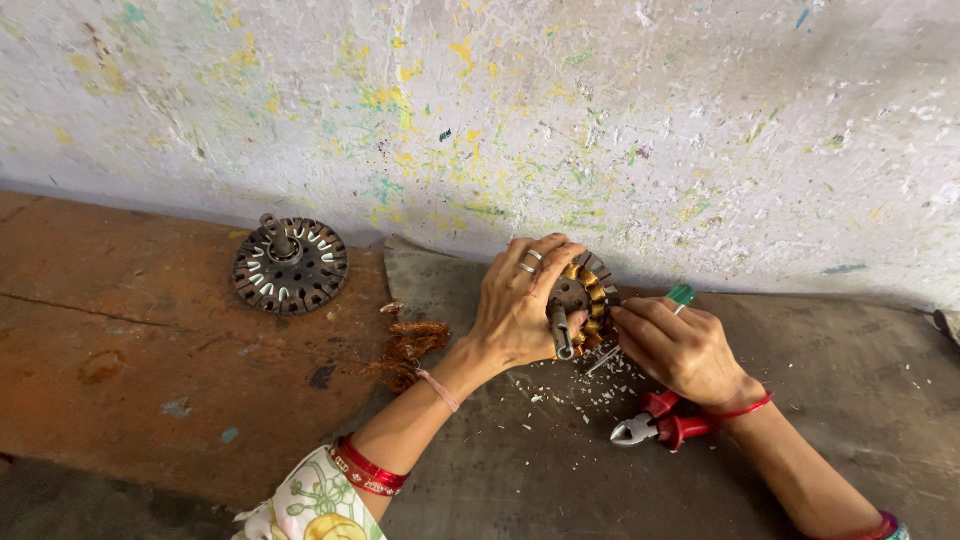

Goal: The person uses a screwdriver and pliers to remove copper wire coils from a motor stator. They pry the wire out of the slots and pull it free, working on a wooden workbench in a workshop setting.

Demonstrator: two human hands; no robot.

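Wound stator held on edge near the tabletop's back edge.
Bare stator core [290, 265] lies left; left hand [520, 305] fingers grasp the wound stator [585, 300]; right hand [680, 345] fingers pinch a green-handled screwdriver [678, 296] against it; red pliers [660, 422] lie beneath.

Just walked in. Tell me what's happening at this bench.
A person sits at a worn bench against a paint-flecked wall. The left hand grips a round wound motor stator by its edge, tilted up. The right hand works a green-handled screwdriver into its slots. Red-handled cutters lie under the right wrist. A bare second stator and a clump of copper wire sit to the left.
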